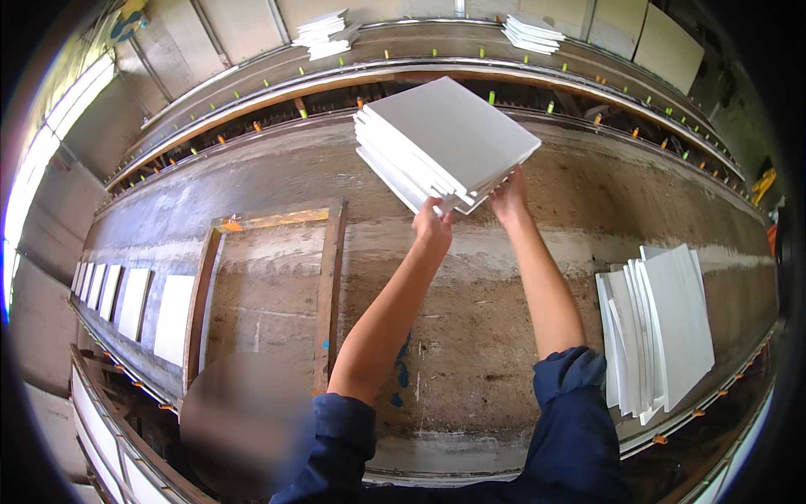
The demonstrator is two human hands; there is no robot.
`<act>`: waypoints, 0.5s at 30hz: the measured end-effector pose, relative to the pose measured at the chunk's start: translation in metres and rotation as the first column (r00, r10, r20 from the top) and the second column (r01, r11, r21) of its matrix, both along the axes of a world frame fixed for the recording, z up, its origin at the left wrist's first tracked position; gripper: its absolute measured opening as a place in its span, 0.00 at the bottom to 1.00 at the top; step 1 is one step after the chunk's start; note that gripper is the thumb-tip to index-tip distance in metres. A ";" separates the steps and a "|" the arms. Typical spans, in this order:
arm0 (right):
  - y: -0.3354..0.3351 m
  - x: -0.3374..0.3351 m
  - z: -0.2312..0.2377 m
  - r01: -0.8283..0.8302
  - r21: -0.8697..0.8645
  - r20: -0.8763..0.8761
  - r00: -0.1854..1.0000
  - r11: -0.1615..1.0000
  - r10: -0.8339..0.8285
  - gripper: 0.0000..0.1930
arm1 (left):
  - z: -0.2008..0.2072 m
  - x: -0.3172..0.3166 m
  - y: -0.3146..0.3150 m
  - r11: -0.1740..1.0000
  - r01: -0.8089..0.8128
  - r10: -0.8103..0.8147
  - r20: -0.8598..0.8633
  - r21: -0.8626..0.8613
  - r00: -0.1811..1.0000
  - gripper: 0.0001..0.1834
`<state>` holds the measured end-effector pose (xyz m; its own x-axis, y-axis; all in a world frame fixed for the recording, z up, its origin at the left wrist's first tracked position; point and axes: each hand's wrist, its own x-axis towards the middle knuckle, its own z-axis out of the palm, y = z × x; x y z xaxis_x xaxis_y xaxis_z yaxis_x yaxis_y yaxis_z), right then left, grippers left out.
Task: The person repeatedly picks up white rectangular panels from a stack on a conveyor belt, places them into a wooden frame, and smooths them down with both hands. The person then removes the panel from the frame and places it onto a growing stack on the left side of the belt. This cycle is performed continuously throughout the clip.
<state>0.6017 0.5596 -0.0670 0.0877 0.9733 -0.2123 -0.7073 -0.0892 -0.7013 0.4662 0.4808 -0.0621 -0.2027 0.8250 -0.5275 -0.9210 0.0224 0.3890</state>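
Observation:
Before me, toward the far side of the long table, is a thick, uneven stack of white square panels (453, 134). My left hand (432, 225) is closed on the near corner of the stack, thumb on top and fingers partly hidden. Around the right part of its near edge, my right hand (510, 200) is closed too, with some fingers out of sight under the panels. Both arms reach forward. Whether the stack rests on the table or is raised, I cannot tell.
A second stack of white panels (663, 328) leans at the right. On the left lie a wooden frame (333, 286) and a row of single white panels (174, 315). Small stacks (326, 34) stand on the far table, past a rail with green and orange pegs. A blurred patch covers the lower left.

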 end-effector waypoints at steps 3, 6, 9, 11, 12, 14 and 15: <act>-0.021 -0.026 0.006 0.026 -0.030 0.015 1.000 0.999 -0.026 0.32 | -0.009 -0.009 0.000 0.999 0.009 -0.008 -0.033 0.040 0.999 0.25; -0.043 -0.039 0.018 0.002 -0.047 0.017 1.000 0.999 -0.001 0.31 | -0.011 -0.018 -0.007 0.993 0.106 -0.096 -0.166 0.053 0.981 0.24; -0.056 -0.043 0.005 0.009 -0.046 0.081 0.997 0.999 -0.005 0.31 | -0.001 -0.014 -0.020 0.982 0.109 -0.153 -0.311 -0.154 0.938 0.23; -0.065 -0.047 -0.004 0.037 -0.103 0.161 0.987 0.994 -0.020 0.31 | 0.011 -0.013 -0.037 0.968 0.203 -0.245 -0.373 -0.148 0.895 0.29; -0.074 -0.054 -0.005 0.052 -0.162 0.205 0.979 0.985 -0.018 0.31 | 0.017 -0.016 -0.046 0.956 0.241 -0.289 -0.400 -0.166 0.870 0.29; -0.106 -0.081 0.008 0.044 -0.272 0.190 0.982 0.961 0.009 0.32 | 0.026 -0.032 -0.067 0.948 0.266 -0.317 -0.430 -0.177 0.845 0.31; -0.119 -0.086 0.012 0.034 -0.266 0.160 0.987 0.963 0.009 0.32 | 0.032 -0.037 -0.078 0.945 0.290 -0.328 -0.451 -0.152 0.830 0.32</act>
<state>0.5155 0.4406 -0.0548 0.1532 0.8816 -0.4465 -0.5918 -0.2800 -0.7559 0.4294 0.4024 -0.0301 -0.1797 0.8483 -0.4981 -0.5731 0.3213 0.7539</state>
